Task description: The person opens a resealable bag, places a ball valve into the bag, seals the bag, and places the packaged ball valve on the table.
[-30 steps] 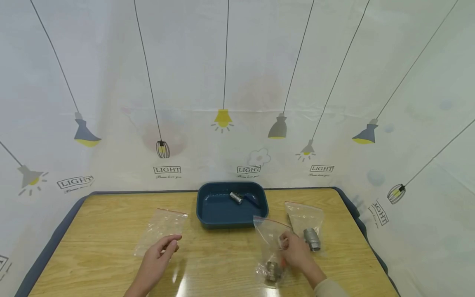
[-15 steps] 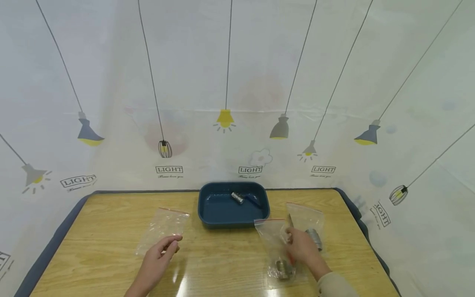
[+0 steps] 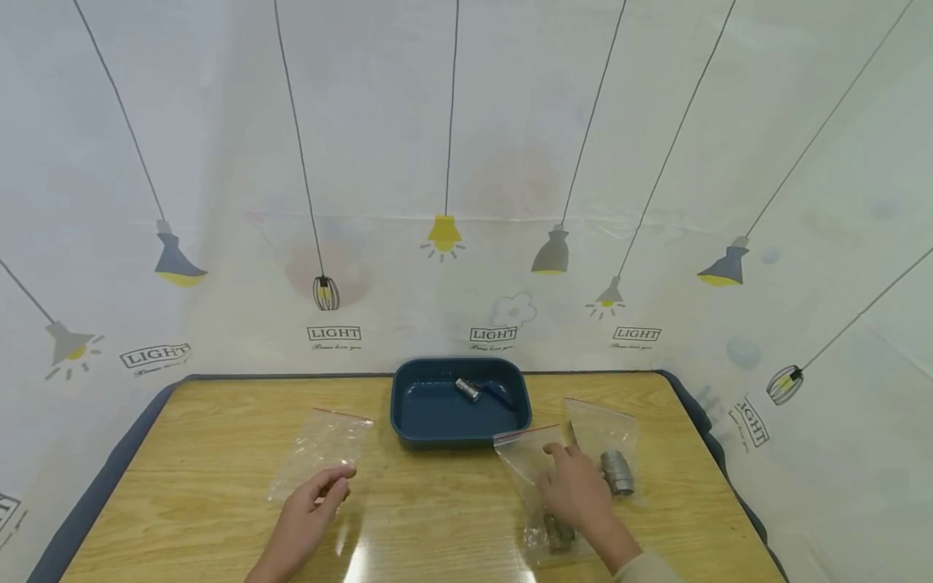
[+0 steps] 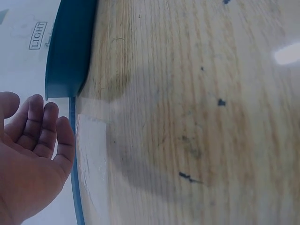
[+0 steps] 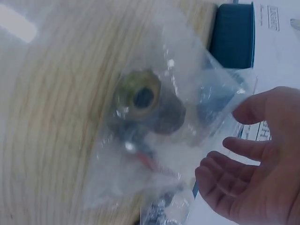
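My right hand (image 3: 579,490) hovers over a clear zip bag (image 3: 519,457), fingers apart and loosely bent. Inside that bag is a brass-coloured valve (image 5: 140,96) with a red handle (image 5: 147,161). Thumb and forefinger are spread near the bag's top corner in the right wrist view, pinching nothing. Just right of the hand, a second zip bag (image 3: 594,417) holds a grey metal fitting (image 3: 617,473). My left hand (image 3: 306,510) is held palm inward with relaxed fingers and holds nothing. A flat zip bag (image 3: 324,441) without contents lies beyond it.
A dark blue tray (image 3: 445,443) stands at the table's back middle. In it lie a small silver metal piece (image 3: 468,389) and a blue handle-like part (image 3: 499,394). The wooden table (image 3: 430,510) backs onto a white printed curtain (image 3: 408,162).
My right hand moved the bag with the valve slightly right, beside the other bag, then let go of it, its fingers spreading. The left hand has stayed nearly still.
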Demonstrator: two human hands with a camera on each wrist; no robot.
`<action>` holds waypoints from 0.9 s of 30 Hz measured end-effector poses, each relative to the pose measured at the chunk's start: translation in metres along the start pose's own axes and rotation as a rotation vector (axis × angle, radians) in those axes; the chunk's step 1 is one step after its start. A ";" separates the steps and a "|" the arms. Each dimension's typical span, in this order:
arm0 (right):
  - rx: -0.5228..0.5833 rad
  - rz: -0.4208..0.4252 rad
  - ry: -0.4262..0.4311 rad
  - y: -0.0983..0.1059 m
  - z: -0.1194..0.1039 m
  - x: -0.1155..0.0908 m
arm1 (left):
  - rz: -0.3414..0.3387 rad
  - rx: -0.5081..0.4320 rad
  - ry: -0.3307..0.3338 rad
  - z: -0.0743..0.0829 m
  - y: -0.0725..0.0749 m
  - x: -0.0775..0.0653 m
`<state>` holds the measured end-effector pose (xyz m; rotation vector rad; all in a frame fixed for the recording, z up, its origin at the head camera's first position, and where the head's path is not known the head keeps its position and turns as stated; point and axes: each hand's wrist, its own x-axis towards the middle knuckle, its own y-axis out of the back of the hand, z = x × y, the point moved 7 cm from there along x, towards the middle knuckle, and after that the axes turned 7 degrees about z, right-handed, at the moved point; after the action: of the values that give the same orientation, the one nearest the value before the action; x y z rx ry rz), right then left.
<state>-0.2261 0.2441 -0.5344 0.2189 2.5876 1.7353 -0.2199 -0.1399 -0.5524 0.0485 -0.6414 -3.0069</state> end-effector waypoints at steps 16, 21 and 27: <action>-0.060 -0.019 0.158 -0.034 -0.026 -0.011 | 0.012 0.035 0.009 -0.007 0.004 0.000; -0.101 0.056 0.232 -0.035 -0.041 -0.009 | 0.019 0.189 -0.016 -0.009 0.011 0.003; -0.081 0.094 0.327 -0.036 -0.066 -0.010 | 0.030 0.363 -0.083 -0.010 0.020 0.007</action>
<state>-0.2257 0.1686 -0.5429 0.0594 2.7551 2.0608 -0.2251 -0.1625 -0.5536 -0.0674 -1.1755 -2.8353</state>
